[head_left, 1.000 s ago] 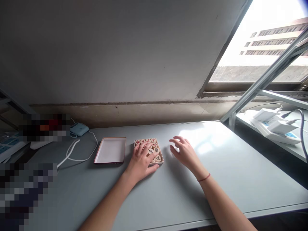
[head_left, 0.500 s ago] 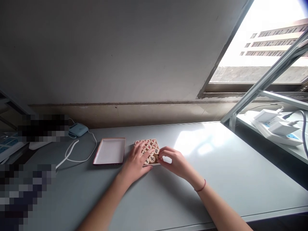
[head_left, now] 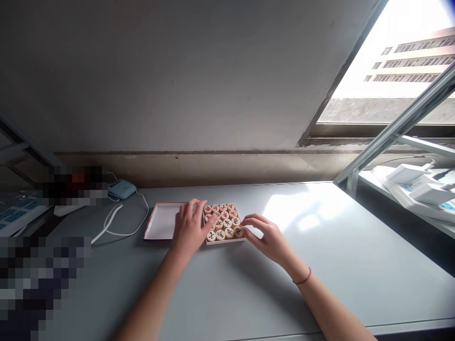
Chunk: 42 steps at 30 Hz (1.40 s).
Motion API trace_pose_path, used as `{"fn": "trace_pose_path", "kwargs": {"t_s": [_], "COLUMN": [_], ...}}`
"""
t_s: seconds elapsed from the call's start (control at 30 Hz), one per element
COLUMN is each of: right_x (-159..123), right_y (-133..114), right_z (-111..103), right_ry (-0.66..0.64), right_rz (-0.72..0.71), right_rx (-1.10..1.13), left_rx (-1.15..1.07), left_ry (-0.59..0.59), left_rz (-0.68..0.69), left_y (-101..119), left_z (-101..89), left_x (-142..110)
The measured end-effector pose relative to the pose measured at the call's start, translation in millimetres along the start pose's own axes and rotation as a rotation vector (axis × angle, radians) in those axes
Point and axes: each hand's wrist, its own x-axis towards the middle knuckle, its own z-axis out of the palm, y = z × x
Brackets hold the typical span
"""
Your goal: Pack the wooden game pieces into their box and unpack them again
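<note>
A shallow white box [head_left: 227,241] on the desk holds round wooden Chinese chess pieces [head_left: 227,223], set in rows. Red characters mark the far rows and black ones the near rows. My left hand [head_left: 189,226] is at the box's left side, fingers apart and holding nothing, hiding part of the left pieces. At the right edge, my right hand [head_left: 266,237] has its fingertips beside the corner chess piece [head_left: 238,231], thumb and fingers apart with nothing visible between them. The box lid [head_left: 161,221] lies inside-up to the left, partly behind my left hand.
The grey desk [head_left: 227,293] meets a wall at the back. A white cable [head_left: 106,225] and a light blue device [head_left: 122,189] lie on the left. Power strips with plugs [head_left: 407,173] sit on the right; another strip [head_left: 21,213] is at far left.
My left hand has lifted off the pieces and moved left toward the lid. My right fingers have spread from a pinch at the near right corner, where a chess piece now shows.
</note>
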Motion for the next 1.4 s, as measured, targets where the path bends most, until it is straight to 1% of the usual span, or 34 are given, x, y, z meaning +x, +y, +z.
{"fn": "trace_pose_path", "kwargs": {"t_s": [0.03, 0.07, 0.13, 0.2, 0.23, 0.3, 0.33, 0.4, 0.43, 0.47, 0.5, 0.53, 0.6, 0.67, 0.7, 0.77, 0.8, 0.87, 0.9, 0.93, 1.0, 1.03, 1.1, 1.2, 1.3, 1.4], "right_x": [0.5, 0.8, 1.2, 1.2, 1.1, 1.0, 1.0, 1.0, 1.0, 1.1, 1.1, 1.1, 0.8, 0.3, 0.1, 0.0, 0.1, 0.9, 1.5, 2.1, 3.1, 3.3, 3.0, 1.3, -0.3, -0.5], "right_y": [0.0, 0.2, 0.8, 1.1, 1.0, 0.4, 0.0, -0.7, -0.8, -1.0, -1.0, -1.2, -2.2, -4.5, -6.2, -9.7, -11.1, -12.6, -12.4, -11.6, -8.5, -6.6, -2.9, 0.7, 1.1, -0.3], "right_z": [-0.9, -1.4, -1.4, -0.2, 0.6, 2.0, 2.7, 4.0, 4.7, 5.5, 6.3, 7.2, 9.1, 10.9, 11.7, 12.8, 13.2, 13.9, 14.3, 14.9, 16.9, 18.0, 20.1, 20.5, 16.3, 9.4], "right_ry": [0.002, 0.003, 0.001, -0.004, -0.006, 0.006, 0.020, 0.074, 0.107, 0.137, 0.160, 0.173, 0.162, 0.117, 0.094, 0.073, 0.079, 0.108, 0.113, 0.105, 0.072, 0.060, 0.040, -0.008, -0.106, -0.226], "right_rz": [0.005, 0.008, 0.018, 0.025, 0.026, 0.025, 0.023, 0.021, 0.026, 0.036, 0.052, 0.070, 0.098, 0.130, 0.159, 0.250, 0.304, 0.399, 0.439, 0.475, 0.521, 0.531, 0.533, 0.529, 0.523, 0.496], "right_rx": [0.002, 0.007, 0.017, 0.028, 0.032, 0.036, 0.035, 0.028, 0.024, 0.022, 0.023, 0.033, 0.096, 0.243, 0.341, 0.520, 0.582, 0.638, 0.640, 0.636, 0.611, 0.590, 0.547, 0.491, 0.428, 0.334], "left_rx": [0.049, 0.089, 0.124, 0.115, 0.104, 0.093, 0.081, 0.043, -0.075, -0.247, -0.458, -0.690, -1.115, -1.406, -1.488, -1.548, -1.523, -1.370, -1.249, -1.109, -0.820, -0.696, -0.523, -0.389, -0.317, -0.285], "left_ry": [-0.001, -0.037, -0.174, -0.287, -0.319, -0.332, -0.316, -0.236, -0.102, 0.023, 0.092, 0.110, 0.069, -0.012, -0.041, -0.089, -0.100, -0.119, -0.128, -0.146, -0.207, -0.246, -0.322, -0.401, -0.475, -0.578], "left_rz": [-0.070, -0.130, -0.228, -0.273, -0.280, -0.280, -0.275, -0.260, -0.239, -0.242, -0.274, -0.322, -0.458, -0.599, -0.655, -0.739, -0.777, -0.801, -0.774, -0.718, -0.598, -0.559, -0.533, -0.516, -0.496, -0.486], "left_y": [-7.5, -15.1, -27.8, -34.1, -34.5, -30.7, -27.3, -19.2, -15.0, -10.9, -6.7, -2.5, 5.8, 13.3, 16.2, 19.1, 18.9, 15.6, 13.0, 10.4, 6.4, 5.4, 5.3, 7.1, 7.9, 9.0], "left_z": [-1.9, -3.1, -3.6, -3.6, -4.4, -9.2, -13.3, -24.3, -30.1, -35.6, -40.1, -43.1, -44.4, -39.5, -35.5, -25.9, -21.0, -12.5, -9.2, -6.7, -4.0, -3.6, -4.2, -6.5, -9.8, -15.0], "left_x": [1.3, 2.0, 1.4, 0.2, 0.3, 2.5, 4.6, 9.8, 12.2, 14.1, 15.5, 16.1, 15.6, 13.6, 12.4, 10.2, 9.3, 7.6, 6.9, 6.3, 5.4, 5.3, 5.4, 5.7, 5.4, 4.8]}}
